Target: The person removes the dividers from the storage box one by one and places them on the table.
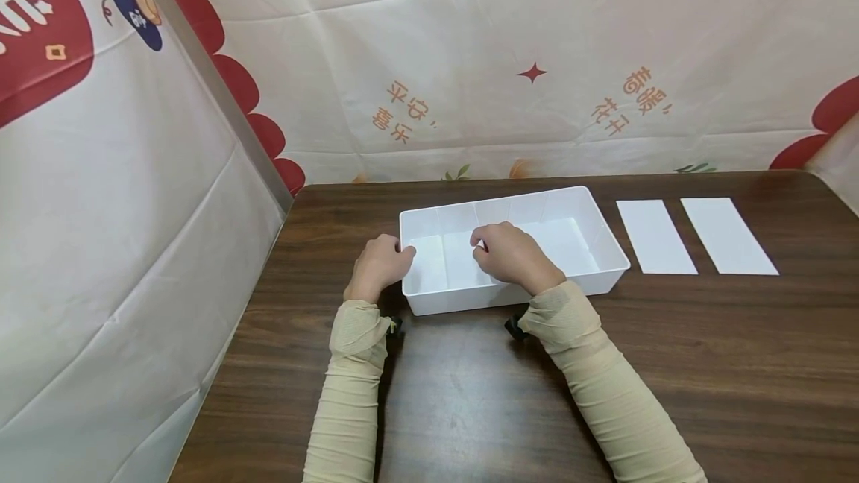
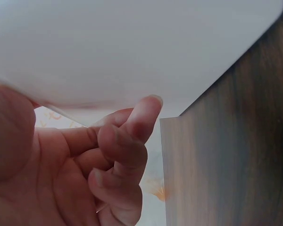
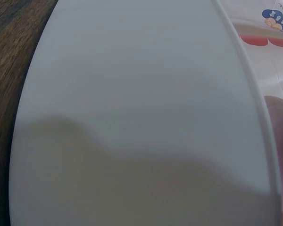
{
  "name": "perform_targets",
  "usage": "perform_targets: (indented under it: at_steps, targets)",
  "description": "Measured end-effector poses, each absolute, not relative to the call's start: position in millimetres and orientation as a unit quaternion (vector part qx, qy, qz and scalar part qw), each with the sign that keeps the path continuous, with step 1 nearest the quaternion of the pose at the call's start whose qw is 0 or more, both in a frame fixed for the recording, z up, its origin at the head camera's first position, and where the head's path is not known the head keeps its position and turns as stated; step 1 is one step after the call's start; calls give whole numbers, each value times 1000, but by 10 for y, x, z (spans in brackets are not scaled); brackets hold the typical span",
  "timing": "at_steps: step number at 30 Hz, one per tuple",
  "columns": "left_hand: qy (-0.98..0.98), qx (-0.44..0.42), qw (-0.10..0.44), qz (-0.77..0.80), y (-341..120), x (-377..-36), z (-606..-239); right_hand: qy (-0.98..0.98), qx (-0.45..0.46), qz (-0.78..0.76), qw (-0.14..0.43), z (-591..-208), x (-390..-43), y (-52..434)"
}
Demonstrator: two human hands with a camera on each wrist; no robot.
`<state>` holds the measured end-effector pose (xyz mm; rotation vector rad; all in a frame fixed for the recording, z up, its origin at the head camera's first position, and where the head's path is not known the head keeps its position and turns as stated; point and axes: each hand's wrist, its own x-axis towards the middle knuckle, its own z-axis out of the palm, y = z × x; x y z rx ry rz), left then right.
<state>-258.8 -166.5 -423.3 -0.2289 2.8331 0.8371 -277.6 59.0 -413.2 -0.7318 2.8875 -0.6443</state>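
Hands first. My left hand (image 1: 379,265) sits against the left end wall of the white tray (image 1: 604,241), thumb at the rim and fingers curled against the outside; the left wrist view shows those curled fingers (image 2: 125,150) touching the white wall, so I read it as steadying the tray rather than lifting it. My right hand (image 1: 511,253) reaches over the near wall into the tray, fingers bent and pinched down on what looks like a thin white divider panel (image 1: 439,259) standing across the left part of the interior. The grip itself is hidden from above by my knuckles, and the right wrist view is filled with blurred white plastic, so I cannot confirm the contact.

The tray rests flat on the dark wooden desk (image 1: 470,393), near the middle. Two more flat white panels (image 1: 656,237) (image 1: 728,235) lie side by side on the desk to the tray's right, apart from it and from each other.

Risks, as I judge them: the panel could tilt or sit askew if pressed unevenly; white on white makes misalignment hard to see; a hard push could slide the light tray if my left hand slackens.
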Motion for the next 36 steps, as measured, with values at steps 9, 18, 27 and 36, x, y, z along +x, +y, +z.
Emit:
perform_targets:
  at_steps: [9, 18, 27, 36]
  targets:
    - [950, -81, 93, 287, -1663, -2581, -4236, 947, -239, -207, 47, -4134, -2766, 585]
    - [949, -83, 96, 290, -1664, -2585, -4229, 948, -243, -205, 31, -4116, -2746, 586]
    - [948, -83, 95, 293, -1665, -2591, -4245, 946, -245, -209, 29, -4121, -2741, 594]
    - [947, -84, 98, 294, -1658, -2589, -4243, 946, -245, -209, 28, -4116, -2740, 590]
